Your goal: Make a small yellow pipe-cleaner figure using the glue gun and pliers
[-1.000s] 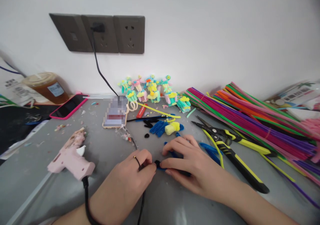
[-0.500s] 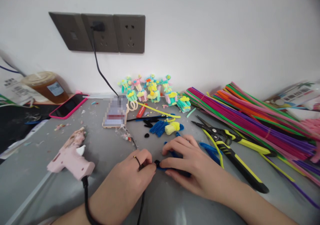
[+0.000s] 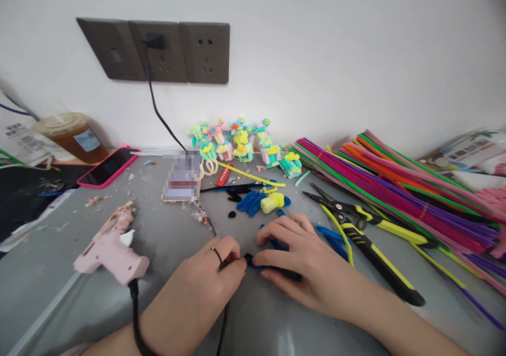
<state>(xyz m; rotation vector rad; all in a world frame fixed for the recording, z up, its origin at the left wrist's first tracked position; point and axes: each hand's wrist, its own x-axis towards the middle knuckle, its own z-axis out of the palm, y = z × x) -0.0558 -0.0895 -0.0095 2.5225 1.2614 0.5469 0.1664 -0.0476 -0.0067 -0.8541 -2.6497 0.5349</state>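
Observation:
My left hand (image 3: 201, 287), a ring on one finger, has its fingertips pinched at a small black piece (image 3: 249, 258) low in the middle. From the other side my right hand (image 3: 294, 256) reaches the same black piece, its fingers curled over dark blue fuzzy pieces (image 3: 279, 244). Much of what lies under the right palm is hidden. Just beyond the hands lies a blue bundle (image 3: 250, 203) with a yellow fuzzy piece (image 3: 272, 202) on it, beside a small black oval (image 3: 232, 215).
A pink glue gun (image 3: 113, 250) lies left, its cord passing over my left wrist. Pliers (image 3: 356, 224) and colourful fuzzy stems (image 3: 379, 193) lie right. Small fuzzy figures (image 3: 241, 142), two phones and a drink cup (image 3: 73, 137) stand or lie further back.

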